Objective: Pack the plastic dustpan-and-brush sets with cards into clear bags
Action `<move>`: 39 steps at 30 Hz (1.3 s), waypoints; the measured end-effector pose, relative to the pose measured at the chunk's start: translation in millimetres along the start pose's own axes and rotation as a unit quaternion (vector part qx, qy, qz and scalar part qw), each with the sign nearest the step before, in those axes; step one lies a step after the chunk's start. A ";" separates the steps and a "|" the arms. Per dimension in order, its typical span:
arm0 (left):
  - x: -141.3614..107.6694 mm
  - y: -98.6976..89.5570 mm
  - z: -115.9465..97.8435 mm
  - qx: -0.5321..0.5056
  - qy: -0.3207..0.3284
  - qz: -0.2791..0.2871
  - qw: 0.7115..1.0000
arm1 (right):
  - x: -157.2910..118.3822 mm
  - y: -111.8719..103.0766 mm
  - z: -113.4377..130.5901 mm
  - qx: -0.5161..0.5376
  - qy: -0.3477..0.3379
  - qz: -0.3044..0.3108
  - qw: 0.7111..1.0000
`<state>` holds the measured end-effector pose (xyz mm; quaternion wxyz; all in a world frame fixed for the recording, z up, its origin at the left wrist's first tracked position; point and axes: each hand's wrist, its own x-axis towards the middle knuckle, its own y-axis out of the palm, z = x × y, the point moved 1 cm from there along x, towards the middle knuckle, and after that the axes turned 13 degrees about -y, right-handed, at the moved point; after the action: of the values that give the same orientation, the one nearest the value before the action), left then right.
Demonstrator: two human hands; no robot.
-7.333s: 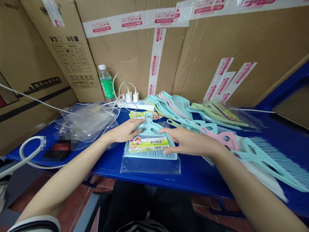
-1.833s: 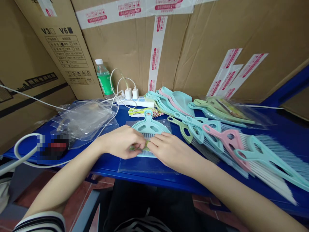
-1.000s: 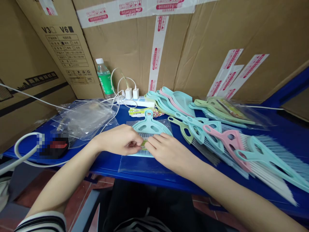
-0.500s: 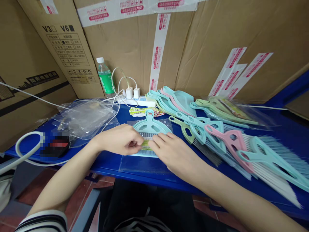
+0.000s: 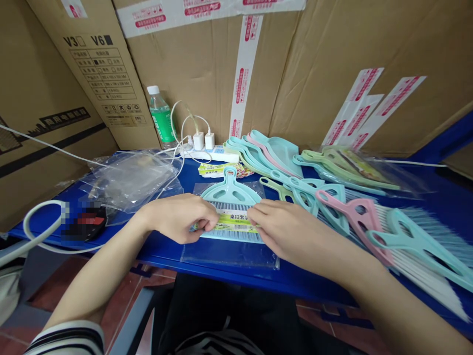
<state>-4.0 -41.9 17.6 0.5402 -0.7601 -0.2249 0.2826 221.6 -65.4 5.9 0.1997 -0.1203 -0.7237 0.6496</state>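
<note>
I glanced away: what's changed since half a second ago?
The right hand has moved right, away from the left hand, uncovering more of the label. The left hand stayed about where it was, as did the dustpan and bottle.

Table [image 5: 162,252]: blue top. Near middle: clear bag [image 5: 229,254] flat on it, with light-blue dustpan [image 5: 229,195]; in or on the bag, cannot tell. Far middle: printed cards [image 5: 211,170], overlapping; white power strip [image 5: 221,156] just behind. Far left: bottle [image 5: 162,121], upright. Left: loose plastic bags [image 5: 136,180], overlapping; nearer, dark object [image 5: 96,224], partly pixelated. Right of cards: overlapping dustpans [image 5: 283,150]. Far right: bagged dustpans [image 5: 325,160]. Right, nearer: brushes [image 5: 349,207], fanned, overlapping; pink, green and light-blue handles.
</note>
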 end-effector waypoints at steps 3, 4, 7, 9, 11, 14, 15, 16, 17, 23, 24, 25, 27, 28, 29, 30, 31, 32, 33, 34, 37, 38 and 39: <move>-1.0 -0.5 0.3 -0.003 -0.009 0.020 1.000 | -2.0 -1.8 -1.9 0.025 0.014 0.031 0.999; -1.3 -0.6 0.9 -0.007 -0.011 0.024 1.000 | -2.8 -2.5 -2.3 0.033 0.019 0.041 0.998; -2.6 -0.4 3.1 -0.020 -0.010 0.030 0.999 | -5.4 -4.7 -3.3 0.050 0.031 0.062 0.996; -3.4 -0.1 4.5 -0.025 -0.010 0.033 0.999 | -6.6 -5.4 -3.5 0.057 0.031 0.069 0.996; -4.2 0.1 5.6 -0.028 -0.012 0.036 0.999 | -6.8 -5.4 -3.7 0.060 0.026 0.076 0.995; -4.8 -0.6 6.6 -0.035 -0.021 0.036 0.999 | -5.6 -4.3 -4.8 0.063 0.032 0.096 0.993; -4.8 -0.9 6.8 -0.037 -0.024 0.037 0.998 | -5.2 -4.1 -5.4 0.068 0.035 0.102 0.992; -4.8 -1.2 7.2 -0.039 -0.026 0.039 0.998 | -4.9 -3.9 -6.0 0.075 0.036 0.107 0.991; -4.7 -1.4 7.5 -0.041 -0.028 0.042 0.998 | -4.8 -4.0 -6.6 0.085 0.037 0.110 0.990; -4.5 -0.2 9.5 -0.039 -0.036 0.029 0.998 | -8.1 -4.3 -7.9 0.127 0.051 0.099 0.986; -4.6 0.1 9.7 -0.037 -0.036 0.027 0.998 | -8.7 -3.9 -8.1 0.131 0.054 0.101 0.985; -4.6 0.3 9.8 -0.037 -0.037 0.025 0.998 | -9.2 -3.3 -8.5 0.134 0.056 0.104 0.984; -4.5 0.6 9.8 -0.041 -0.036 0.028 0.998 | -10.1 -2.3 -9.7 0.137 0.059 0.107 0.983; -4.4 0.7 9.8 -0.044 -0.036 0.032 0.998 | -10.6 -1.8 -10.3 0.139 0.059 0.108 0.983; -4.3 0.8 9.9 -0.046 -0.038 0.033 0.998 | -11.1 -1.4 -10.9 0.142 0.058 0.110 0.982; -4.1 0.9 10.0 -0.048 -0.040 0.035 0.997 | -11.8 -0.9 -11.4 0.147 0.055 0.114 0.981; -4.0 1.0 10.1 -0.050 -0.042 0.037 0.997 | -12.5 -0.5 -11.7 0.152 0.052 0.118 0.980; -3.9 1.1 10.3 -0.051 -0.044 0.037 0.997 | -13.2 0.0 -11.8 0.155 0.049 0.124 0.979; -3.8 1.2 10.4 -0.053 -0.045 0.038 0.997 | -13.8 0.4 -11.9 0.158 0.046 0.128 0.978; -3.8 1.3 10.4 -0.056 -0.045 0.040 0.997 | -14.3 0.7 -11.8 0.159 0.043 0.130 0.978; -3.6 1.2 10.3 -0.065 -0.044 0.048 0.996 | -14.4 0.7 -11.1 0.157 0.037 0.128 0.979; -3.6 1.1 10.3 -0.066 -0.043 0.047 0.996 | -14.0 0.2 -10.9 0.157 0.039 0.125 0.979; -3.5 0.8 10.4 -0.065 -0.042 0.045 0.996 | -13.4 -0.5 -10.7 0.156 0.043 0.122 0.979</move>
<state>-13.5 -37.2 14.8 0.4668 -0.7903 -0.2309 0.3226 238.3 -61.8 5.4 0.1662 -0.2033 -0.5838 0.7682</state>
